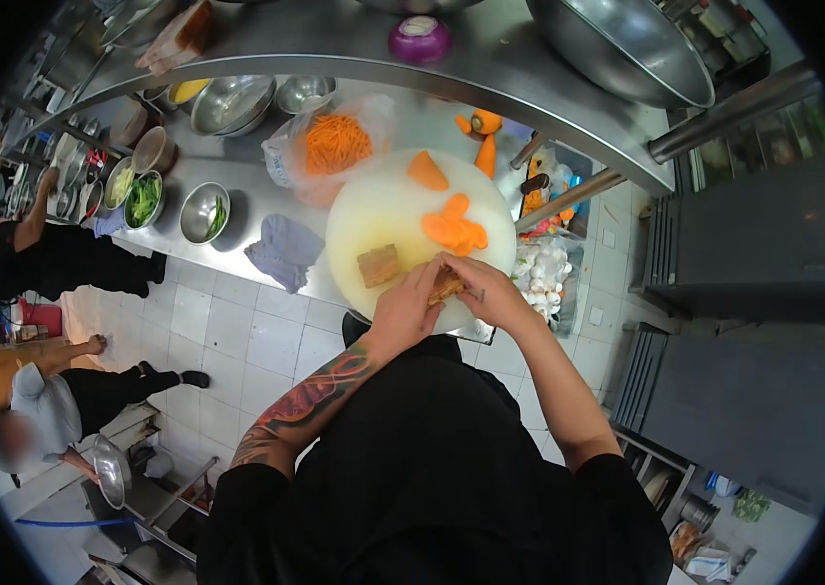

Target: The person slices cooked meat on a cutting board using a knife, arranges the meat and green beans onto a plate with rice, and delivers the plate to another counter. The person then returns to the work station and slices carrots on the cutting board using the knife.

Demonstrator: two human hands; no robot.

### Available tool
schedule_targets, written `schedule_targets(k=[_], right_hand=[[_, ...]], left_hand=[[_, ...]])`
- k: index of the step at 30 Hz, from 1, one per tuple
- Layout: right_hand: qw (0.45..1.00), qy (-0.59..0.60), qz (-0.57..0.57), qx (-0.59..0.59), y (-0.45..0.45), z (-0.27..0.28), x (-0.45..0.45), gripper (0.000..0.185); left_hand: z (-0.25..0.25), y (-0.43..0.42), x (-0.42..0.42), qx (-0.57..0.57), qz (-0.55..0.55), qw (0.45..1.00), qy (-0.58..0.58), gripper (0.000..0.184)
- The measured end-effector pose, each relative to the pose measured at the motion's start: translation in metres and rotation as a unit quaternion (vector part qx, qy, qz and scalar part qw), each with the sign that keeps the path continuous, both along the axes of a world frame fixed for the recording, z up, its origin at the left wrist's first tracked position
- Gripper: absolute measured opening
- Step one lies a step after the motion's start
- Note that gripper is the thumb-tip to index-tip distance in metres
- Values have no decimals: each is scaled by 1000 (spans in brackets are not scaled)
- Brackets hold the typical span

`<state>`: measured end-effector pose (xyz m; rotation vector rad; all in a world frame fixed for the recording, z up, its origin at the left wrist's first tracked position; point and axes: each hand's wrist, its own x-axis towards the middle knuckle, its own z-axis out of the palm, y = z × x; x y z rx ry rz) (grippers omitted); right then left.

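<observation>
Both hands meet over the near edge of a round white cutting board. My left hand has its fingers closed around one side of a brown, layered block, which looks like cooked meat. On the other side, my right hand grips the same block. A second brown block lies on the board, left of my hands. Beyond them are orange carrot slices and a larger carrot piece. Fingers hide part of the held block.
A bag of shredded carrot, a grey cloth and a bowl of greens are left of the board. A steel shelf with a purple onion crosses above. Two people stand at the left.
</observation>
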<state>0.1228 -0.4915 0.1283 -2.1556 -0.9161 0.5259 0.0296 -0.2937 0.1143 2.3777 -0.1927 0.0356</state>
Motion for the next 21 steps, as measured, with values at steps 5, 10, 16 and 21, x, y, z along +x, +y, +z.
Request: schedule_targets(k=[5,10,16,21], right_hand=[[999,13,-27,34,-5,3,-4,84],[996,34,-43,69,1,-12,-10,83],[983,19,-72,166,44,12,-17,75],[984,10,-64,165,98,18,-13,49]], left_hand=[[6,-3,-6,-15,38,999,-6,86],[-14,-4,-3,-57,36,998,0,81],[18,41,-6,-47,81,989,-114,72],[26,81,-2,-39,120,988,-92,69]])
